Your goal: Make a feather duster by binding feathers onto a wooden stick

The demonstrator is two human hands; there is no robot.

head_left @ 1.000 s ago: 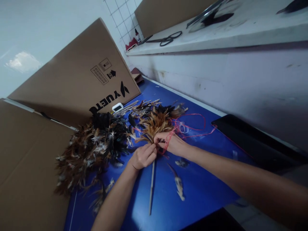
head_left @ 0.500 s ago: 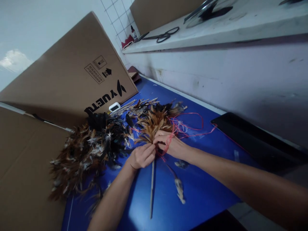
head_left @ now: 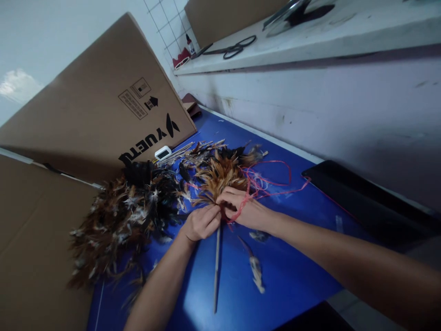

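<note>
A feather duster with golden-brown feathers lies ahead of me, its thin stick pointing toward me. My left hand is closed in a pinch at the base of the feathers, where they meet the stick. Against it, my right hand is closed with bent fingers at the same spot. Red plastic string loops over the right hand and runs off to the right; the exact grip of the fingertips is hidden. A loose feather rests right of the stick.
A big heap of dark and brown feathers lies left on the blue table. Behind it stand a cardboard box and a small white device. A black object lies right. Scissors rest on the ledge.
The right fingers have shifted slightly and arch more at the feather base, with the string lying closer over them. The left hand stays in nearly the same place.
</note>
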